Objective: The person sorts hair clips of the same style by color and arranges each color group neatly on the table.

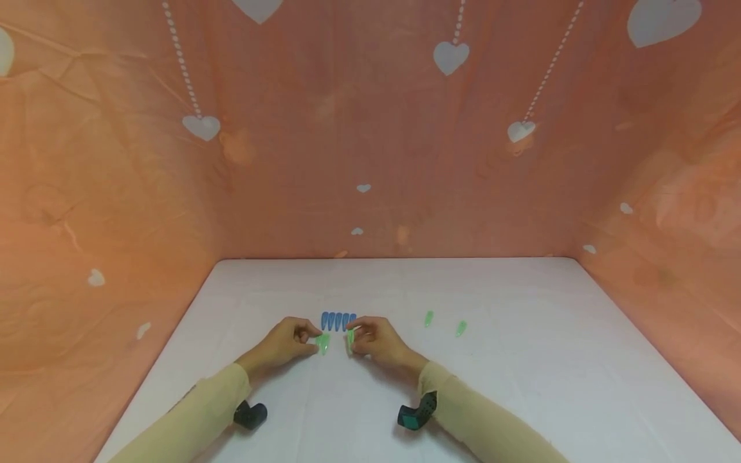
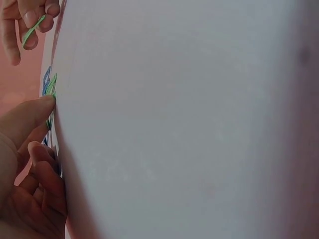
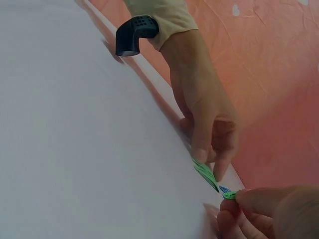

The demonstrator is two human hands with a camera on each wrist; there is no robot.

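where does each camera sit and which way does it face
Head: worn on the head, facing forward and down at the table and blue pieces; both sleeves, left hand and right hand show.
Left wrist: on the left wrist, looking over the table past the left hand, close at lower left; the right hand shows at top left.
Right wrist: on the right wrist, looking past the right hand, lower right, toward the left hand and forearm.
Both wrist views share the right hand's green piece.

You face a white tabletop (image 1: pixel 556 366) that meets a salmon sheet (image 1: pixel 324 161) printed with white hearts (image 1: pixel 451 58) at twelve o'clock, creased orange sheeting (image 1: pixel 98 173) rising at ten and two.
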